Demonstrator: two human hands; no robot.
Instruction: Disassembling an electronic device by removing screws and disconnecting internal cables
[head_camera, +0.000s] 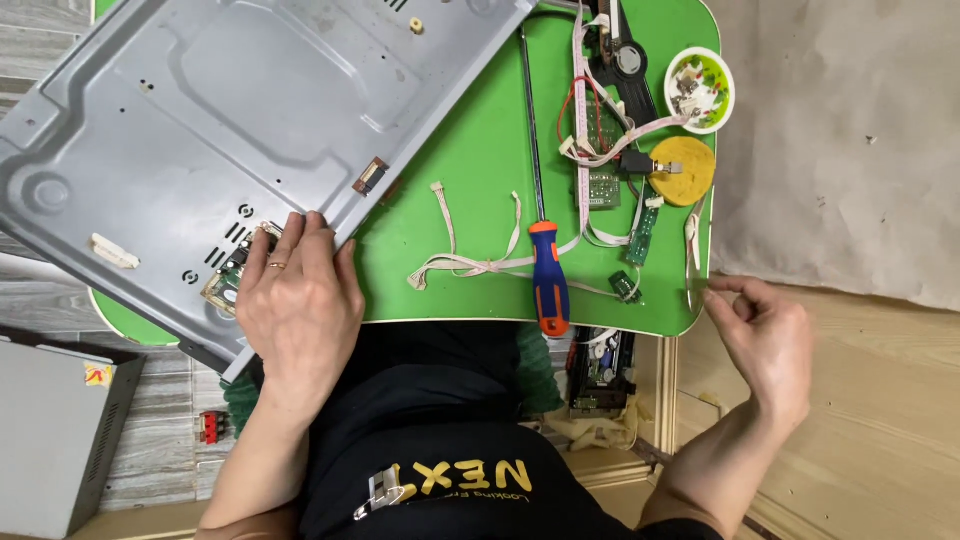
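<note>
Chassis (200, 130) under left hand (295, 300); right hand (765, 335) well apart.

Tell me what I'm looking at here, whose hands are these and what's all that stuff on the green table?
The picture comes from a camera worn on a person's head, looking down at their own two hands. The left hand rests on a big flat grey metal panel, fingers on a small circuit board at its edge. The right hand hangs beside the table, fingers pinched; whether it holds anything is unclear. On the green table with rounded corners lie a blue and orange screwdriver, white ribbon cables, little green circuit boards and a small round bowl of bits.
</note>
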